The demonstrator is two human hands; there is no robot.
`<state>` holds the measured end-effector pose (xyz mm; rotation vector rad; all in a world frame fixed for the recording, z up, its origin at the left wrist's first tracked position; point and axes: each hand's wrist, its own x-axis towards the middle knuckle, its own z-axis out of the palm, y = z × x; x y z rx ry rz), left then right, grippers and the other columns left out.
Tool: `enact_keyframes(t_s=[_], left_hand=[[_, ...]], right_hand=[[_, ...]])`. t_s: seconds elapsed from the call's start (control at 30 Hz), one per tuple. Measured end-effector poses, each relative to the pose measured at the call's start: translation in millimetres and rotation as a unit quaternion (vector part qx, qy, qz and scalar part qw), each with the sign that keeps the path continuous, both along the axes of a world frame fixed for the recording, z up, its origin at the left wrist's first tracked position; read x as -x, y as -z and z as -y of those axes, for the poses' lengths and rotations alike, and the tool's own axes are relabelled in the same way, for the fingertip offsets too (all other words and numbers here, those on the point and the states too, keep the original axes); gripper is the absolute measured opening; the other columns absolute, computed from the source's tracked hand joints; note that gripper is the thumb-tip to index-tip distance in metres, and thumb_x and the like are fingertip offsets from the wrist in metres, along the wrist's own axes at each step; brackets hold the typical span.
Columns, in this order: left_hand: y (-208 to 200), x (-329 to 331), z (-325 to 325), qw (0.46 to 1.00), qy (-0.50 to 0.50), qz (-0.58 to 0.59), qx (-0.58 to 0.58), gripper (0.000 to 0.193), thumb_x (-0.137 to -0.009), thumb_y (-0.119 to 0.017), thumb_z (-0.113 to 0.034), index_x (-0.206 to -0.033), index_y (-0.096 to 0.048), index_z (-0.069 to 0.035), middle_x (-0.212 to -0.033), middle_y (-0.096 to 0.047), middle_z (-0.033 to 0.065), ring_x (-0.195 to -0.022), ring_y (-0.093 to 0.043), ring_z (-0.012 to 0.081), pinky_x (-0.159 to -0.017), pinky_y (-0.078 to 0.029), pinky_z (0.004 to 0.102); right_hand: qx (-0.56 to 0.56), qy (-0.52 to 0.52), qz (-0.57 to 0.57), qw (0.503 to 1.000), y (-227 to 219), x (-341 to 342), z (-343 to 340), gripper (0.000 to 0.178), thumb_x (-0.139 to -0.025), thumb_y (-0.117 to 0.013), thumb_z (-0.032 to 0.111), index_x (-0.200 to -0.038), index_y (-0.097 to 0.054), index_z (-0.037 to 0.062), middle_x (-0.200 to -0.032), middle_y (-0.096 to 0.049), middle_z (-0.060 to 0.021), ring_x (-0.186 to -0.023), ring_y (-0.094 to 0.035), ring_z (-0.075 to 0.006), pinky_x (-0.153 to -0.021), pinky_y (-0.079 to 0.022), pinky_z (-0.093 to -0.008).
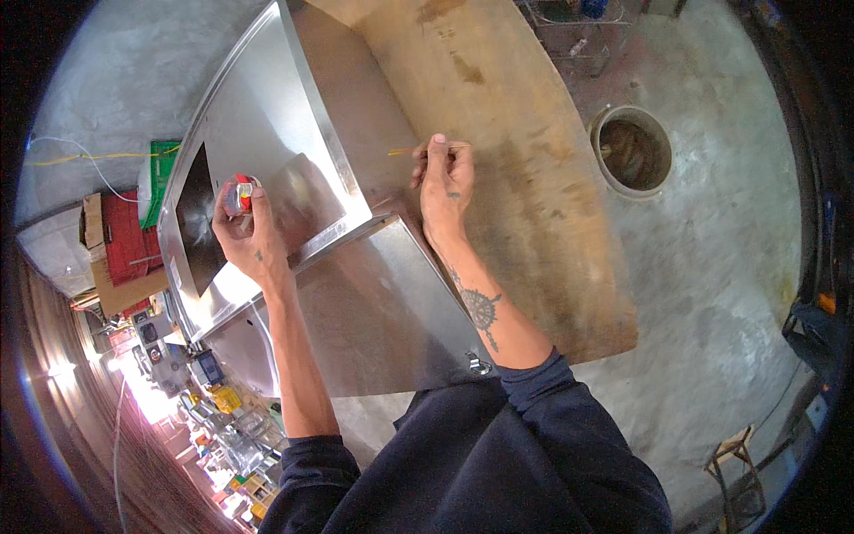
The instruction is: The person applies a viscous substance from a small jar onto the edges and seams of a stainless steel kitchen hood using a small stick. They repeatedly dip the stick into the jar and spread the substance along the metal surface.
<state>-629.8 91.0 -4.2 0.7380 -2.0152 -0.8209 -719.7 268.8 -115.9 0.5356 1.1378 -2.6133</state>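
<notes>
My left hand is closed around a small round clear container with red on it, held above the bright sheet-metal box. A dark rectangular opening shows in the box's face to the left of that hand. In my right hand, the fingers pinch a thin stick with a yellowish end that points left; whether it is a brush or a pencil I cannot tell. That hand is over the brown worktable, just right of the box. Nearer me lies a lower metal panel with a small latch.
A round bucket stands on the concrete floor at the right. Red crates, a green crate and cardboard are at the left. Cluttered shop goods fill the lower left. A small stool is at the lower right.
</notes>
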Motion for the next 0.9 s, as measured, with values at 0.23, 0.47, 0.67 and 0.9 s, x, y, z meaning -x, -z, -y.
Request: enact_keyframes(t_s=[0.23,0.47,0.67,0.9], left_hand=[[-0.1,0.3,3.2,0.999,0.004,0.032,0.032,0.054,-0.099,-0.083,-0.014,-0.144,-0.058,0.005,-0.127,-0.07,0.0144,-0.112,-0.069,0.0176,-0.097,-0.061,0.0315],[-1.0,-0.2,2.9,0.998,-0.007,0.037,0.043,0.055,-0.099,-0.085,-0.02,-0.143,-0.061,0.004,-0.129,-0.07,0.0143,-0.116,-0.068,0.0183,-0.102,-0.058,0.0334],[-1.0,-2.6,5.5,0.998,-0.007,0.033,0.05,0.055,-0.099,-0.085,-0.022,-0.143,-0.063,0.002,-0.128,-0.072,0.0132,-0.115,-0.068,0.0176,-0.101,-0.055,0.0319],[-1.3,0.2,3.3,0.998,-0.007,0.046,0.045,0.058,-0.099,-0.085,-0.019,-0.143,-0.059,0.006,-0.132,-0.069,0.0166,-0.119,-0.068,0.0198,-0.103,-0.061,0.035]], right_hand=[[0.049,-0.018,0.021,0.998,-0.4,-10.3,-6.3,0.029,-0.117,-0.057,0.032,-0.105,-0.048,0.0069,-0.09,-0.062,-0.0054,-0.071,-0.057,-0.0097,-0.058,-0.053,-0.0291],[0.056,-0.031,0.012,0.998,0.7,-11.5,-6.7,0.03,-0.117,-0.055,0.032,-0.106,-0.047,0.0045,-0.091,-0.062,-0.0072,-0.072,-0.058,-0.0102,-0.06,-0.059,-0.0312],[0.046,-0.031,-0.001,0.998,1.9,-12.9,-3.8,0.031,-0.117,-0.055,0.032,-0.105,-0.047,0.0041,-0.091,-0.061,-0.0068,-0.073,-0.057,-0.0101,-0.06,-0.059,-0.0311],[0.039,-0.035,-0.007,0.999,3.7,-11.2,-4.8,0.032,-0.117,-0.056,0.032,-0.105,-0.048,0.0036,-0.09,-0.061,-0.0069,-0.071,-0.058,-0.0104,-0.06,-0.058,-0.0309]])
